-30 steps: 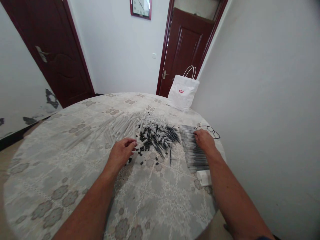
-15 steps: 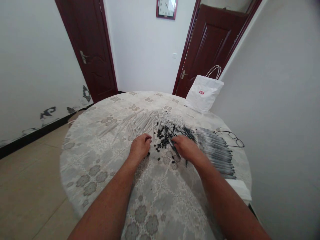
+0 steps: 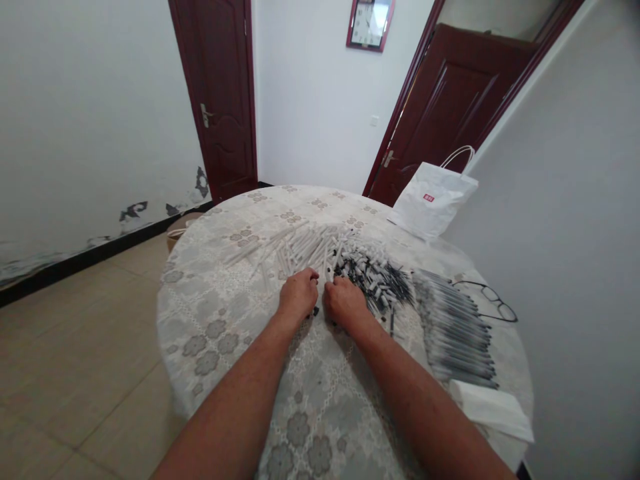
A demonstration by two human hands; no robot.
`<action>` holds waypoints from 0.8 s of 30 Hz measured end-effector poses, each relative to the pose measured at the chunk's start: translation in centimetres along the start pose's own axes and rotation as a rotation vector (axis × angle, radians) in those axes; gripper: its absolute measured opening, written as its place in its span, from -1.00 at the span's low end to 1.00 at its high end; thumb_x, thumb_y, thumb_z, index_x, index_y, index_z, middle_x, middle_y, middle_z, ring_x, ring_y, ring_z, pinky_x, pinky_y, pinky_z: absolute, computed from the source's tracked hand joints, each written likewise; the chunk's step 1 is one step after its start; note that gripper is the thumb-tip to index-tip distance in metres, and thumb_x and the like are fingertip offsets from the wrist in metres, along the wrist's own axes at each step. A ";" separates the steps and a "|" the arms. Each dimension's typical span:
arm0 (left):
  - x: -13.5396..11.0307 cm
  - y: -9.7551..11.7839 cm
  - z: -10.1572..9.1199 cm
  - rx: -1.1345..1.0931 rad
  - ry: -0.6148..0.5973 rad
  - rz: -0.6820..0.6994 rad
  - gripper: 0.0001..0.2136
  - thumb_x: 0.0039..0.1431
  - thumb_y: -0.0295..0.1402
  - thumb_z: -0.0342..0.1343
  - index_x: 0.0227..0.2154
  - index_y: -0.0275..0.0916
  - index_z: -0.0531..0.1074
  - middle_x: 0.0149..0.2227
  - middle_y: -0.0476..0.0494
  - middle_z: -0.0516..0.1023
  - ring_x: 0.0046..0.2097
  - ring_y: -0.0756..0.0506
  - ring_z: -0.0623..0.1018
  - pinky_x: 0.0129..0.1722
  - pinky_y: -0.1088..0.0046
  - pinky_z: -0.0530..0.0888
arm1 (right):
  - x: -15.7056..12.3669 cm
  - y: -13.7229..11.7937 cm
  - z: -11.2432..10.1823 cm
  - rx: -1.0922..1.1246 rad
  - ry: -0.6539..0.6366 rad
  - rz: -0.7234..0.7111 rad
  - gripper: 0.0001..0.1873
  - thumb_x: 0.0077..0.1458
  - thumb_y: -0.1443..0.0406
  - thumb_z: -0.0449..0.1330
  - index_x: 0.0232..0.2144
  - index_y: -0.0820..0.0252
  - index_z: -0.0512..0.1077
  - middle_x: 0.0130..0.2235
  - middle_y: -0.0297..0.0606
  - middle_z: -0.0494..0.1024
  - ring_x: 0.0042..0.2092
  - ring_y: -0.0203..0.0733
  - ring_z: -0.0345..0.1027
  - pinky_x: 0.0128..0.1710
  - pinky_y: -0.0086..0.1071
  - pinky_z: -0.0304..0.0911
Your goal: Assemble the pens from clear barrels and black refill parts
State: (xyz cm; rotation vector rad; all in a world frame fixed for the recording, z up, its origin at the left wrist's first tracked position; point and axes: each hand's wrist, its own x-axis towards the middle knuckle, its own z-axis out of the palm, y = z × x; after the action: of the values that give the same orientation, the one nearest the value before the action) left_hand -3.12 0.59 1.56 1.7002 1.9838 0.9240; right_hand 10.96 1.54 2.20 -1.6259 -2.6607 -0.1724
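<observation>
Both hands are close together over the near edge of a spread of pen parts. My left hand [image 3: 299, 293] has its fingers curled in a pinch; whatever lies in them is too small to make out. Small black plugs [image 3: 315, 311] lie by its wrist side. Just to its right, my right hand [image 3: 345, 301] is closed, fingertips hidden, beside the lower end of a white tube. White pen barrels [image 3: 310, 245] fan out beyond my left hand. Beyond and right of my right hand are white caps [image 3: 363, 252], black plugs and thin dark refills [image 3: 399, 283].
Clear pens with dark ends lie in a row [image 3: 457, 327] on the right. Glasses [image 3: 493, 300], a folded white packet [image 3: 493, 407] and a white paper bag [image 3: 433, 200] stand or lie along the right side of the round cloth-covered table [image 3: 215, 400].
My right hand has moved left from the dark parts to beside my left hand. My left hand stays about where it was over the table. The view has turned somewhat left.
</observation>
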 end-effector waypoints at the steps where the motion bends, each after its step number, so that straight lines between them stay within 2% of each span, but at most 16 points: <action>1: 0.0 -0.1 0.1 0.015 -0.003 0.023 -0.75 0.24 -0.40 0.02 -0.12 -0.15 0.55 -0.10 -0.20 0.63 -0.01 -0.15 0.56 0.04 0.34 0.40 | -0.2 0.1 0.1 0.012 0.012 0.023 -0.77 0.29 0.29 0.00 -0.15 0.19 0.44 -0.13 -0.07 0.45 -0.05 -0.10 0.32 -0.12 -0.37 0.23; 6: -0.5 0.1 0.5 0.054 -0.060 0.145 -0.69 0.21 -0.44 0.06 -0.02 -0.10 0.52 -0.06 -0.18 0.60 0.02 -0.14 0.54 0.05 0.36 0.39 | -1.9 1.1 0.1 0.109 0.086 0.124 -0.81 0.29 0.26 0.01 -0.15 0.16 0.39 -0.16 -0.15 0.46 -0.13 -0.15 0.35 -0.14 -0.38 0.18; 9: -1.0 0.4 0.8 0.090 -0.117 0.263 -0.63 0.17 -0.45 0.09 0.03 -0.07 0.49 -0.05 -0.19 0.56 0.02 -0.16 0.52 0.04 0.35 0.39 | -3.1 1.9 -0.2 0.191 0.134 0.119 -0.81 0.28 0.29 0.01 -0.18 0.18 0.40 -0.19 -0.15 0.48 -0.15 -0.16 0.36 -0.13 -0.40 0.16; 13: -1.4 0.8 0.9 0.172 -0.181 0.353 -0.71 0.20 -0.40 0.07 -0.04 -0.06 0.53 -0.11 -0.20 0.53 -0.02 -0.17 0.51 -0.05 0.37 0.40 | -4.3 2.9 -0.9 0.374 0.270 0.094 -0.79 0.26 0.28 0.02 -0.20 0.18 0.44 -0.19 -0.16 0.53 -0.14 -0.15 0.38 -0.10 -0.39 0.17; 16: -1.5 1.2 0.8 0.202 -0.151 0.384 -0.79 0.24 -0.35 0.05 -0.13 -0.12 0.53 -0.13 -0.21 0.50 -0.04 -0.17 0.50 -0.10 0.39 0.39 | -4.7 3.9 -1.7 0.573 0.317 0.129 -0.77 0.25 0.21 0.04 -0.21 0.16 0.46 -0.24 -0.22 0.58 -0.22 -0.18 0.41 -0.16 -0.41 0.21; 19: -1.5 1.3 0.7 0.184 -0.094 0.423 -0.82 0.29 -0.33 -0.01 -0.15 -0.15 0.47 -0.13 -0.21 0.49 -0.08 -0.16 0.49 -0.11 0.38 0.39 | -4.9 5.8 -2.1 0.730 0.371 0.253 -0.68 0.25 0.13 0.02 -0.17 0.17 0.47 -0.24 -0.22 0.61 -0.26 -0.18 0.43 -0.22 -0.41 0.24; 22: -1.4 1.3 0.8 0.110 -0.037 0.420 -0.84 0.32 -0.31 -0.05 -0.15 -0.16 0.40 -0.15 -0.18 0.50 -0.10 -0.13 0.49 -0.07 0.38 0.38 | -5.3 8.6 -1.8 0.725 0.425 0.347 -0.66 0.23 0.14 0.04 -0.13 0.19 0.48 -0.20 -0.20 0.62 -0.22 -0.16 0.45 -0.20 -0.39 0.26; 24: -1.2 1.3 0.9 0.066 0.000 0.384 -0.84 0.34 -0.30 -0.08 -0.14 -0.17 0.36 -0.18 -0.17 0.52 -0.13 -0.12 0.51 -0.08 0.38 0.38 | -5.8 10.6 -1.5 0.640 0.374 0.340 -0.71 0.20 0.19 0.07 -0.16 0.17 0.51 -0.20 -0.22 0.62 -0.20 -0.16 0.46 -0.17 -0.39 0.26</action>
State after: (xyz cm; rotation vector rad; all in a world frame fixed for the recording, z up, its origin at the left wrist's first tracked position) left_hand -1.37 -0.33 1.66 2.1655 1.7337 0.9867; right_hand 22.96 1.08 4.14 -1.5809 -1.8573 0.3170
